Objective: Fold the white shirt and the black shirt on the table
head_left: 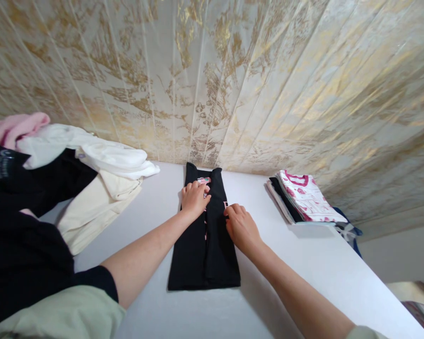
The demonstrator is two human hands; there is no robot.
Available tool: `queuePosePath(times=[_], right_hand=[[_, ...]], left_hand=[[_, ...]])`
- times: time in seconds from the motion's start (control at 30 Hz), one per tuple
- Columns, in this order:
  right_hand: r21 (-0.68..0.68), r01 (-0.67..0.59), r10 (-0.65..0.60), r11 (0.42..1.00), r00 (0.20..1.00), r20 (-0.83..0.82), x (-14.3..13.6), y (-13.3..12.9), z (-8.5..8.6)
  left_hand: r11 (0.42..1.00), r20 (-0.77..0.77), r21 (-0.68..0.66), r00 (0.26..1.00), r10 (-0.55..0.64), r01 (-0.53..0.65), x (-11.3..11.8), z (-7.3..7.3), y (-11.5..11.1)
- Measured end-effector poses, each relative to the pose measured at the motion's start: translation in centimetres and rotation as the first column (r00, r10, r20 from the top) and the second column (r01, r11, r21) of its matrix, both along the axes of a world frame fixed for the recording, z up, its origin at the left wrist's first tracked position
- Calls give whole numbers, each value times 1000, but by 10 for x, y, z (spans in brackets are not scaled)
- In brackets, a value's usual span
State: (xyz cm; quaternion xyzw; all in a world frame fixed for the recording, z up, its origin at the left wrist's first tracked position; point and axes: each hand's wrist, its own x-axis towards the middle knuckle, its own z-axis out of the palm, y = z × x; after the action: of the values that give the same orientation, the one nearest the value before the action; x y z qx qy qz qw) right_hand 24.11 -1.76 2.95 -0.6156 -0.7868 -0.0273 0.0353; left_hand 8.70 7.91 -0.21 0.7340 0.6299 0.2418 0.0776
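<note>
A black T-shirt [219, 254] lies on the white table in front of me, folded lengthwise into a long narrow strip. Both sides meet near its middle, and bits of a pink print show in the gap. My left hand [195, 200] rests on the upper part of the shirt, fingers lying on the cloth and thumb out to the right. At the shirt's right edge, my right hand [240, 226] has its fingers curled and pinched on the fabric, beside a small pink printed patch. Its fingertips are partly hidden.
On the left is a loose heap of clothes: a pink piece [19, 129], a white one [106, 153], a cream one [101, 207] and black ones [21, 249]. A folded stack [307, 197] sits at the right. A patterned gold curtain [212, 84] hangs behind the table [151, 301].
</note>
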Motion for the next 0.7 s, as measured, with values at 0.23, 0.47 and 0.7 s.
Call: queuePosePath(times=[0.23,0.47,0.7], right_hand=[[-24,-109,107,994,990,-87,-11,-43,-3],[-79,-153,121,985,942,-312,-21,-84,3],[35,-144,146,989,898,-415,-33,-107,-16]], left_hand=[[1000,-1,-1,1000,-12,12,-1,0,0],[1000,33,-11,999,-17,18,-1,1,-1],[1000,38,4,999,-26,26,-2,0,-1]])
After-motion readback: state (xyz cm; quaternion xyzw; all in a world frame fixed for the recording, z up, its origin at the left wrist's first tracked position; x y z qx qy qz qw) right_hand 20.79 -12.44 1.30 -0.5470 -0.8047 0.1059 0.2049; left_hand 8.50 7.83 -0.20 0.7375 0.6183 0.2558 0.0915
